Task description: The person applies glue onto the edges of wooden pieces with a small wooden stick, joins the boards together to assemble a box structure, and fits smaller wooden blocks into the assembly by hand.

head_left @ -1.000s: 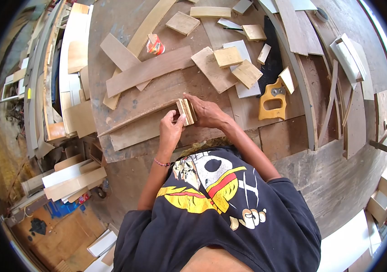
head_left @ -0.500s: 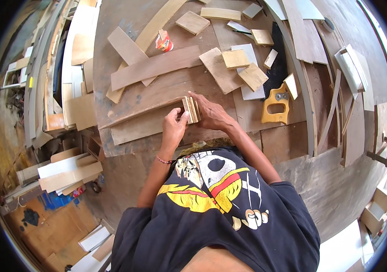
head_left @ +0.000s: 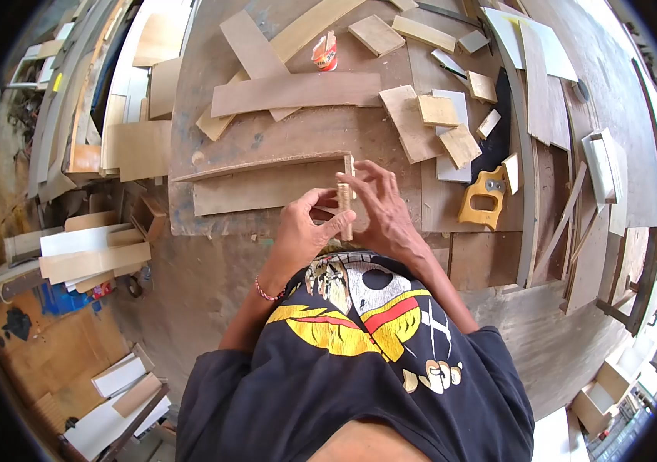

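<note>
Near the front edge of the workbench (head_left: 259, 146), my left hand (head_left: 305, 231) pinches a small wooden block (head_left: 345, 208) between thumb and fingers. The block stands narrow side up and looks layered at its edge. From the other side, my right hand (head_left: 386, 212) curls round it with fingertips at its upper end; its thumb is hidden. Just beyond, a long thin wooden strip (head_left: 267, 165) stands on edge, its right end by my right fingertips. A flat board (head_left: 244, 194) lies in front of that strip.
A yellow-handled saw (head_left: 483, 200) lies to the right, near several wood offcuts (head_left: 438, 111). Farther back are crossed planks (head_left: 297, 94) and a red-and-white cup (head_left: 325, 52). Stacked panels (head_left: 97, 250) stand at the left.
The block has turned so its narrow edge faces up, and both hands are a little nearer my body. My right fingers have lifted and curled over its upper end. The view has shifted.
</note>
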{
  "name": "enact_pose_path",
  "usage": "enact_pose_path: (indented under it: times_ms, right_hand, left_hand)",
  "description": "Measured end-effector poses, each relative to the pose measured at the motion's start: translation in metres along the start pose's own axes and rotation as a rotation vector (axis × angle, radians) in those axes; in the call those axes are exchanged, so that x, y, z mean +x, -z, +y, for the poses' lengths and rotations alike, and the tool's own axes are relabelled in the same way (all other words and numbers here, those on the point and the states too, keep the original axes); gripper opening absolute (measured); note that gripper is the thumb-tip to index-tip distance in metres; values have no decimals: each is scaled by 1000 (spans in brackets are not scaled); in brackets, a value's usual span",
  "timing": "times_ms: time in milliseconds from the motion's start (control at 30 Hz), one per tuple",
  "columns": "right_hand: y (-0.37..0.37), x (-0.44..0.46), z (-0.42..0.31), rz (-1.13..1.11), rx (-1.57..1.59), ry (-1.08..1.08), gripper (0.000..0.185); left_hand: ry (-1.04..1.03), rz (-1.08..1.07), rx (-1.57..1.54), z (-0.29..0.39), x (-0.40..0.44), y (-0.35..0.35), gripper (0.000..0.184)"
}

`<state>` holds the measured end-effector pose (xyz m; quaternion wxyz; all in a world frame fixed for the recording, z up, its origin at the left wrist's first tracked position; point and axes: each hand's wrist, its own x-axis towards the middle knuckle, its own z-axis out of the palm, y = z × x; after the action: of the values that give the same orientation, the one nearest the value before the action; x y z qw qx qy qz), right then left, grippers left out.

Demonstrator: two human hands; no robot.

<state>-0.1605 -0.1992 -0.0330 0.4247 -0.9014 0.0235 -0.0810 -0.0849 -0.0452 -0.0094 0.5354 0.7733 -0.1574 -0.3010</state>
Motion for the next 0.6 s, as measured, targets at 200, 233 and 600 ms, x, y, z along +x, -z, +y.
enact_pose_path:
  times_ms: [200, 233, 600]
  right_hand:
    - [-24, 17, 1, -35, -204, 34, 125]
    - [-23, 15, 2, -40, -203, 39, 125]
    - [-34, -1, 44, -34, 232, -319, 104]
  left_hand:
    - [-6, 280, 422, -10, 14, 7, 20]
    - [-3, 286, 420, -15, 17, 9, 20]
    - [-126, 173, 438, -29, 57, -10, 19]
